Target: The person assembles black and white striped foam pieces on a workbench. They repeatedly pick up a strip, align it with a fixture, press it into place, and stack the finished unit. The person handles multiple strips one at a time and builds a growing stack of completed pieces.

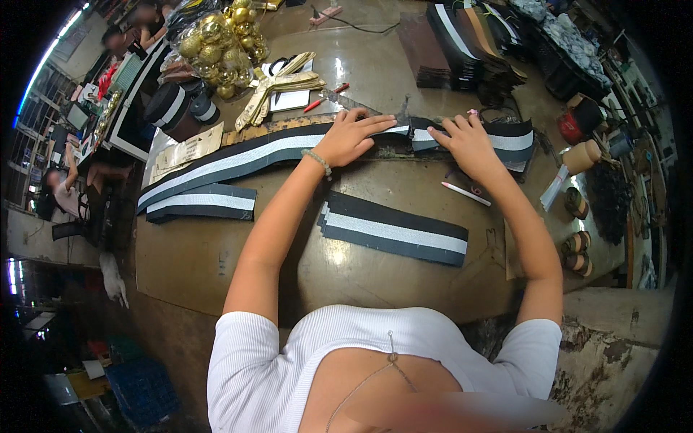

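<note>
A long black, white and grey striped webbing band [267,151] runs across the table and folds back at its left end. My left hand [354,138] lies over its right part, fingers stretched out and pointing right. Just right of a narrow dark gap or seam lies another striped length [512,141]. On its left end my right hand [465,146] rests, fingers apart and slightly bent, the thumb side toward the gap. Nearer to me is a stack of cut striped pieces [397,227]. A white pen [465,193] with a pink end lies below my right hand.
Behind the band are a wooden ruler [281,126], a red pen [326,97], cream-coloured strips [281,90] and a bag of gold balls [216,50]. Stacked bands [455,47] stand at the back right. Webbing rolls [167,108] sit left; tan rolls [580,156] lie right. Other people sit far left.
</note>
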A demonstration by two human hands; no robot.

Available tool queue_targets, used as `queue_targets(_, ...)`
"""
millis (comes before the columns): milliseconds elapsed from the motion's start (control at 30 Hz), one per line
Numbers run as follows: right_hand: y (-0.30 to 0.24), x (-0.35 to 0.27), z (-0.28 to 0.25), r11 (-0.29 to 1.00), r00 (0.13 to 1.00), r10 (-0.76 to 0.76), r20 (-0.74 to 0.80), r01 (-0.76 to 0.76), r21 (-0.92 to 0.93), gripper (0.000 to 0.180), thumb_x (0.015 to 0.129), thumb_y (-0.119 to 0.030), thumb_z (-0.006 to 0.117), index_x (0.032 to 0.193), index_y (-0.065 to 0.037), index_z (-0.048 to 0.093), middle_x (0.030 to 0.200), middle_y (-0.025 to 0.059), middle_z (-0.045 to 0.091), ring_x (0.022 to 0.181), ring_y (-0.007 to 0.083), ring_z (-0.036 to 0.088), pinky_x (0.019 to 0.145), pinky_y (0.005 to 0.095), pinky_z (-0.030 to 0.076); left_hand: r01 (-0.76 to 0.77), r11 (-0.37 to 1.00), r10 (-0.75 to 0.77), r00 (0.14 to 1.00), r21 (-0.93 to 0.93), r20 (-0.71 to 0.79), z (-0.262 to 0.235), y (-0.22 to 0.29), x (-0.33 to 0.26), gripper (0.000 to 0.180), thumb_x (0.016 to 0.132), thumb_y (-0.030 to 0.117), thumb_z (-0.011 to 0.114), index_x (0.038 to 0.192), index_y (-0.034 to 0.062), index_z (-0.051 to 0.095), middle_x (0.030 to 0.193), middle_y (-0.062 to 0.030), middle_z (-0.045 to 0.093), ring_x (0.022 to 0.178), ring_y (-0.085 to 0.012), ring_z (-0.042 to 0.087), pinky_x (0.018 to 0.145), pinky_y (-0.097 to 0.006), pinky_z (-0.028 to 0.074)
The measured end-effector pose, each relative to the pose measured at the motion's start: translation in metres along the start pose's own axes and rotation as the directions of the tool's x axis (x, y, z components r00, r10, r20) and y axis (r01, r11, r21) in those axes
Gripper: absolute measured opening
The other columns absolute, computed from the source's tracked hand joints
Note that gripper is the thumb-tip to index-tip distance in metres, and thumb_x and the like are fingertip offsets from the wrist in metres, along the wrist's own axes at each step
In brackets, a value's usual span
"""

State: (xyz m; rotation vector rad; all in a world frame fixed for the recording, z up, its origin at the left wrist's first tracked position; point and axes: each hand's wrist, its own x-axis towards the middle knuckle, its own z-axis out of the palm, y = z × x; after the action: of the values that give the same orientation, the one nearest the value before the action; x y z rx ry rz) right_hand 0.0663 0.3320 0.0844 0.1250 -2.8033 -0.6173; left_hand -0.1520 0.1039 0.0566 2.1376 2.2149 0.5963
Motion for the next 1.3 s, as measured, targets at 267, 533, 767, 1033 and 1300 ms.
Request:
queue_targets(267,-0.022,-0.013,-0.019,0.993,1.000,0.027,-0.014,-0.029,-0.118,0.040,0.088,-0.017,0.058,0.127,-0.020,0.066,0.110,0.0026,0.060,0.108,0.0215,0.056,0.100,0.0415,0.040,-0.021,0.986,0.020,1.000,-0.164,-0.007,0.005,-0.002,-0.011,0.061,0.089,0.019,0.046,0.150,0.0262,0.046,0.154,0.0023,0.047,0.125,-0.0354,0.043,0.111,-0.048,0.027)
queue_targets(533,-0.040,-0.025,-0.040,0.990,0.986,0.107,0.130,-0.093,-0.108,0.047,0.085,-0.014,0.063,0.132,-0.017,0.064,0.117,0.0081,0.061,0.117,0.0265,0.054,0.101,0.0456,0.039,0.020,0.984,-0.025,0.999,-0.177,-0.029,0.010,-0.006,-0.017,0.054,0.093,0.025,0.042,0.147,0.0210,0.051,0.140,-0.0074,0.058,0.127,-0.0304,0.044,0.110,-0.045,0.027)
queue_targets(767,-0.108,-0.056,-0.121,0.976,0.981,0.168,-0.101,-0.150,0.161,0.056,0.079,-0.001,0.058,0.134,-0.014,0.060,0.119,0.0114,0.057,0.109,0.0274,0.054,0.094,0.0457,0.038,0.045,0.974,-0.083,0.983,-0.224,-0.165,-0.014,-0.016,-0.031,0.058,0.091,0.025,0.048,0.149,0.0193,0.048,0.134,-0.0159,0.059,0.120,-0.0352,0.048,0.107,-0.044,0.034)
queue_targets(1033,-0.218,-0.020,-0.054,0.871,0.996,0.075,-0.043,-0.044,0.490,0.065,0.088,-0.049,0.066,0.139,-0.012,0.053,0.146,0.0186,0.046,0.136,0.0352,0.043,0.110,0.0580,0.034,0.045,0.999,-0.045,0.966,-0.007,-0.255,-0.054,0.034,-0.021,0.083,0.072,0.030,0.073,0.148,0.0154,0.041,0.120,-0.0184,0.055,0.111,-0.0365,0.053,0.096,-0.044,0.040)
queue_targets(1300,-0.222,0.092,-0.083,0.842,0.908,-0.158,-0.388,0.329,0.427,0.057,0.093,-0.022,0.054,0.144,0.001,0.043,0.152,0.0227,0.042,0.144,0.0319,0.039,0.120,0.0533,0.028,0.081,0.950,-0.080,0.997,0.301,-0.017,-0.044,0.120,0.034,0.061,0.074,0.019,0.077,0.125,0.0057,0.046,0.114,-0.0157,0.056,0.111,-0.0327,0.057,0.089,-0.048,0.048)
